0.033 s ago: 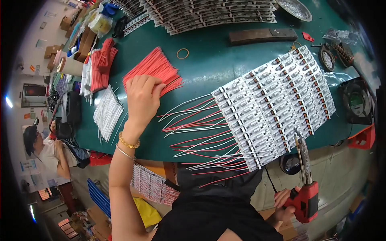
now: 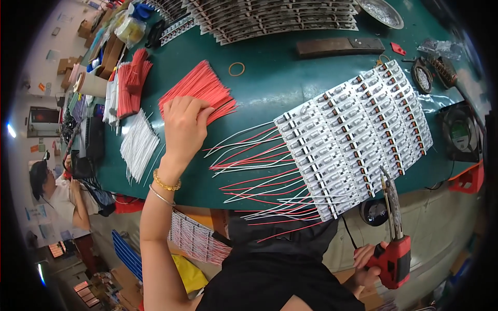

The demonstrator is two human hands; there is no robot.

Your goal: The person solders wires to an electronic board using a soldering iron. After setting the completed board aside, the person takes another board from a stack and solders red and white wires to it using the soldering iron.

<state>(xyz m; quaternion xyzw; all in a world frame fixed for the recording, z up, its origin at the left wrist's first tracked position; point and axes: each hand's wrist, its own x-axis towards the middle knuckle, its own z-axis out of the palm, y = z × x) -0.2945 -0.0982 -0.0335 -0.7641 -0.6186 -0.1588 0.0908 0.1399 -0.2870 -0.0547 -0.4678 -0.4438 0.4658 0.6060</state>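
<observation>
My left hand (image 2: 182,122) is closed at the near edge of a fanned pile of red wires (image 2: 199,85), its fingertips pressed into them and partly hidden. Left of it lies a pile of white wires (image 2: 139,147). My right hand (image 2: 367,264) grips a red and black soldering gun (image 2: 397,262), whose long metal tip points up at the lower right edge of a panel of white circuit boards (image 2: 347,140). Rows of small parts cover this panel. Several red and white wires (image 2: 254,155) stick out from its left edge toward me.
Bundled red wires (image 2: 129,85) stand at the left. Stacked board panels (image 2: 275,18) fill the back. A dark metal bar (image 2: 340,47), a metal bowl (image 2: 383,13) and a small fan (image 2: 459,132) line the far and right sides. A person (image 2: 65,199) sits at the left.
</observation>
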